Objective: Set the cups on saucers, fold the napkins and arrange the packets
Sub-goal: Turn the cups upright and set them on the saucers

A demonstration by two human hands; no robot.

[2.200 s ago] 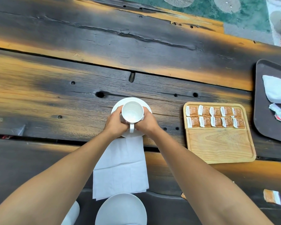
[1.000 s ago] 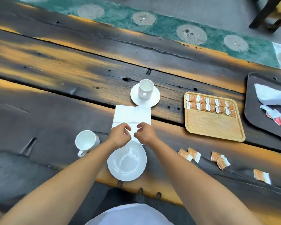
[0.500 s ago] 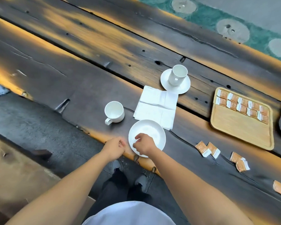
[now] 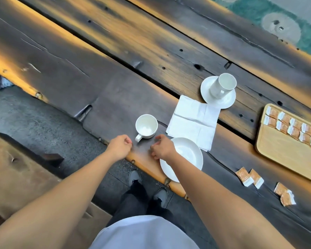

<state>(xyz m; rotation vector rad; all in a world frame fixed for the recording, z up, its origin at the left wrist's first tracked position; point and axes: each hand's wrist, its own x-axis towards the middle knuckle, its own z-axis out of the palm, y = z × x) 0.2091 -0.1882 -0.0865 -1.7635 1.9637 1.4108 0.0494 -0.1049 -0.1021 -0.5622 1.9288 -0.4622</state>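
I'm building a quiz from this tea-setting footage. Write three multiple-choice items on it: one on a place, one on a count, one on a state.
1. Where does the unfolded white paper napkin lie?
A. between the two white saucers
B. on the wooden tray
C. under the lone cup

2. How many white ceramic cups show?
A. one
B. two
C. three

3. What is the near white saucer holding?
A. a cup
B. packets
C. nothing

Answers:
1 A, it spans from the far saucer to the near one.
2 B, one cup on the far saucer, one on the dark wooden table.
3 C, its bowl is bare.
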